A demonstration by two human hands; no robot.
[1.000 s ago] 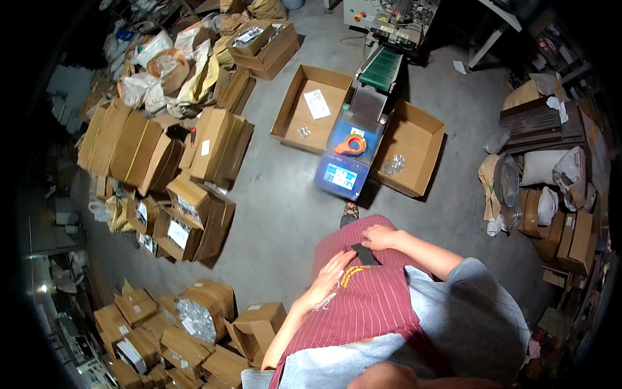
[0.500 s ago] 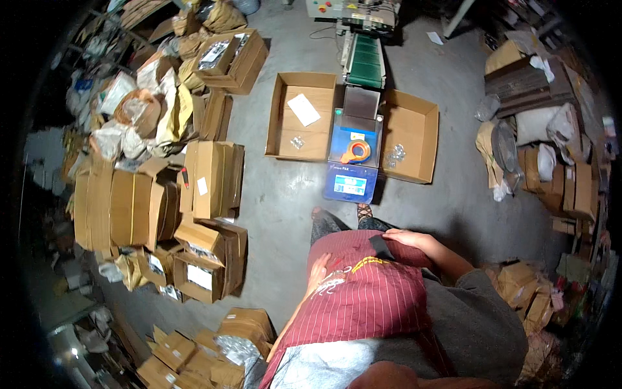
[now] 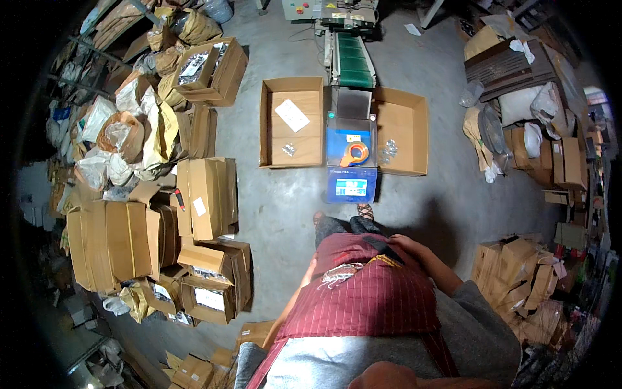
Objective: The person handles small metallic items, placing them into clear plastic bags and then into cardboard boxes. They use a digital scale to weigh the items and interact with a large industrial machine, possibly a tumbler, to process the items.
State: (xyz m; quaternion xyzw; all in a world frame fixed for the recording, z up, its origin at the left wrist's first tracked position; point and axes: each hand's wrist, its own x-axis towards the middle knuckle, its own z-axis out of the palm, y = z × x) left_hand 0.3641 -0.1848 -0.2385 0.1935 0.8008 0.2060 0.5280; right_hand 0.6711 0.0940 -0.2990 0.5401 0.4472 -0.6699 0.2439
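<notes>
Biggest thing in view is the grey concrete floor (image 3: 285,214), then the maroon pinstriped cloth apron (image 3: 363,301) the person's wearing, near side and dead centre, and that's what both hands are up against. Past it on the far side there are two shallow open brown cardboard trays, a left one (image 3: 304,139) and a right one (image 3: 408,129), with a blue boxy machine with a lit screen (image 3: 343,174) sitting between them and a green ribbed conveyor belt (image 3: 353,61) beyond that. Hands next: the right hand (image 3: 408,246) is at the apron's far right edge, the left hand (image 3: 313,264) is mostly tucked behind its left edge. Honestly can't tell if either set of fingers is spread, curled or gripping cloth. The dark flat strip on the apron (image 3: 382,247) lies just left of the right fingers, long axis slanting far-left to near-right, so the right hand's way nearer. Then there's an orange tape dispenser (image 3: 350,155) on top of the machine, and smallest, little clear packets (image 3: 289,150) in the left tray.
</notes>
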